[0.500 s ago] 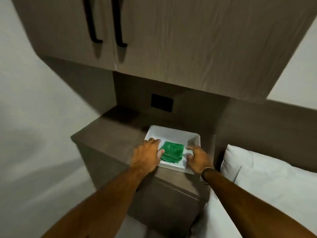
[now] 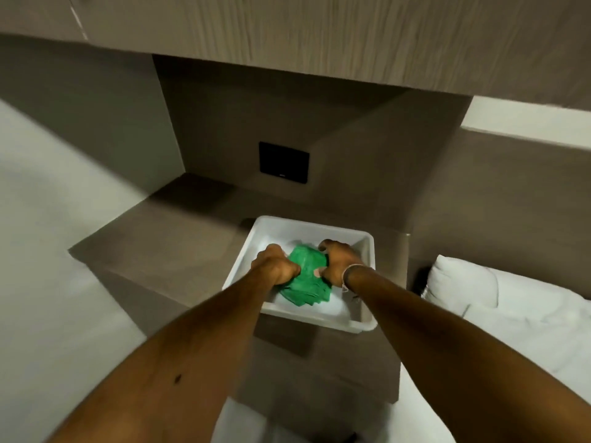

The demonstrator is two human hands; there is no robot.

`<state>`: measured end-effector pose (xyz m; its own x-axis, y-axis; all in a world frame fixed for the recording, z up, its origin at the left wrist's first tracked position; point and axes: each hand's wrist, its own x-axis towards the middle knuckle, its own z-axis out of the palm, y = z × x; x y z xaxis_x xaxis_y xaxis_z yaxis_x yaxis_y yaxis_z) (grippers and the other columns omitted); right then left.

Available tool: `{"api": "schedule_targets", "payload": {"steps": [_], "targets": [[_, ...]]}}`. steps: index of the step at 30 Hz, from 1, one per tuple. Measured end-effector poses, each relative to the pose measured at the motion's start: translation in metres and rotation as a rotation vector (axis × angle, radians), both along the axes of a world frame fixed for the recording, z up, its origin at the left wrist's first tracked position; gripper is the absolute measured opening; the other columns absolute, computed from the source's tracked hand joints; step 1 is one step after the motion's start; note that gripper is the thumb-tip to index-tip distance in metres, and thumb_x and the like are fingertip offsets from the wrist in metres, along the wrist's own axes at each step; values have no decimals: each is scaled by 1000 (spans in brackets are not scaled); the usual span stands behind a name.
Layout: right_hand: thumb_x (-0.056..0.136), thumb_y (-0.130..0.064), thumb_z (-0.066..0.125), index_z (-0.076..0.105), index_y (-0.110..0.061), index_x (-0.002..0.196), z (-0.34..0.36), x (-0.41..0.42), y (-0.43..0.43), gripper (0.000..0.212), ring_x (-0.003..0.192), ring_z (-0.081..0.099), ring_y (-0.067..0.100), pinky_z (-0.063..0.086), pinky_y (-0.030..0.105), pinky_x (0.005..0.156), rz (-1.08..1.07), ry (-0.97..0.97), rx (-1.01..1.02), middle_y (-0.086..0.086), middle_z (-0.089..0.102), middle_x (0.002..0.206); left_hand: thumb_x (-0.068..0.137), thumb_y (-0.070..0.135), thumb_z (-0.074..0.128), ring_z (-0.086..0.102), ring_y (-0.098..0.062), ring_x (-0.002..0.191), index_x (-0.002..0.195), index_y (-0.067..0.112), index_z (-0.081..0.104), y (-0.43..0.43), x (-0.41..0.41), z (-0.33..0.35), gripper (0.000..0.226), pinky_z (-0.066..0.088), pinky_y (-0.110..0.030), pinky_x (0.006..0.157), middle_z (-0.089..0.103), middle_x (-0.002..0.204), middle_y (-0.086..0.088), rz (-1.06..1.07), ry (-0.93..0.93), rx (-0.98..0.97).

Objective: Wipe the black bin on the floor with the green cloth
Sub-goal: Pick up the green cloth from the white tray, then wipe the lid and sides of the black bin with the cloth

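A folded green cloth (image 2: pixel 305 276) lies inside a white tray (image 2: pixel 300 227) on a brown bedside cabinet. My left hand (image 2: pixel 275 265) grips the cloth's left side with curled fingers. On the cloth's right side, my right hand (image 2: pixel 339 262) is closed around it, a thin band at the wrist. Both hands are inside the tray. The black bin is out of view.
The bedside cabinet top (image 2: pixel 166 238) extends left of the tray. A black wall plate (image 2: pixel 284 162) sits on the back panel, with wood-grain wall cupboards (image 2: pixel 319 33) overhead. A white pillow (image 2: pixel 460 286) and bed lie at the right. Pale floor spreads at the left.
Both hands moved from the tray's front edge into the tray and closed on the green cloth. The camera moved closer and tilted down.
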<state>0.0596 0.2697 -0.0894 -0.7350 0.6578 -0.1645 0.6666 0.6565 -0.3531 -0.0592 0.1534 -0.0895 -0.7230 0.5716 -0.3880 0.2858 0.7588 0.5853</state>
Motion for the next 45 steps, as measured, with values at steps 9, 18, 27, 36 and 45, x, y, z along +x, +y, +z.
{"api": "schedule_targets", "payload": {"steps": [9,18,27,36,45], "targets": [[72,-16,86,70,5,100,106,115,-104,38,87,68,33,56,44,77,20,665,-724,22,76,95,66,13,72,65,-17,64,67,24,76,-151,72,94,12,53,-35,66,72,68,1,-89,-512,704],[102,19,37,77,-23,78,-40,239,-387,62,77,74,4,50,35,106,-467,237,-1398,2,78,78,91,12,82,76,-15,91,118,18,80,-455,252,-42,27,65,-31,81,79,116,-9,328,-724,364],[93,-7,70,72,2,117,-250,184,-497,26,84,80,36,64,47,80,-611,33,-1326,24,81,100,57,94,75,51,0,134,160,44,33,-597,271,-269,122,46,-23,104,40,142,34,553,-381,94],[92,-2,66,46,-16,155,-552,40,-526,68,150,42,25,37,46,124,226,200,-271,6,50,160,26,117,39,-22,-32,165,168,18,-23,-624,182,-574,184,7,-70,132,-25,179,-5,389,-54,-156],[81,-34,45,33,-20,160,-656,51,-628,81,159,20,25,9,46,130,815,146,103,1,31,170,64,112,25,-2,-30,169,171,27,-9,-634,199,-699,142,18,-72,127,-7,183,-6,422,237,87]]}}
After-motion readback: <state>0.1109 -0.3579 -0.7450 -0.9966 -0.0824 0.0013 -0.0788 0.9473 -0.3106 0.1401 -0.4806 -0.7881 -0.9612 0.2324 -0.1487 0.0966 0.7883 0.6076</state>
